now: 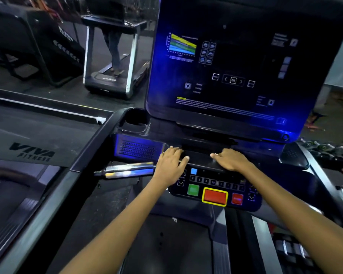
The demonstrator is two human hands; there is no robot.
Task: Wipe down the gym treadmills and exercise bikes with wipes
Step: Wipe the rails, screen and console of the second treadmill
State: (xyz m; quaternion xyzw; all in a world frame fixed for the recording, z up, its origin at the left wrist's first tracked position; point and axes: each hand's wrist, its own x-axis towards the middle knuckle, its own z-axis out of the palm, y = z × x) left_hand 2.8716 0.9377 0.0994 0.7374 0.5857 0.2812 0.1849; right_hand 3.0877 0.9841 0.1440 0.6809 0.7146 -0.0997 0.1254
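Resting hands [169, 166] on treadmill console [204, 161].

Treadmills: three, namely the near treadmill [246, 204], a neighbouring treadmill [32, 153] at left, and a far treadmill [109, 76].
Hands: two, left hand [169, 165] and right hand [233, 160].
Console screens: one screen [236, 62].
Large coloured buttons: three, namely green button [193, 189], yellow-edged red button [214, 196], small red button [237, 198].
Cup holders: one cup holder [136, 120].
Chrome grip bars: one grip bar [127, 170].
Other persons: one person [112, 36], on the far treadmill.
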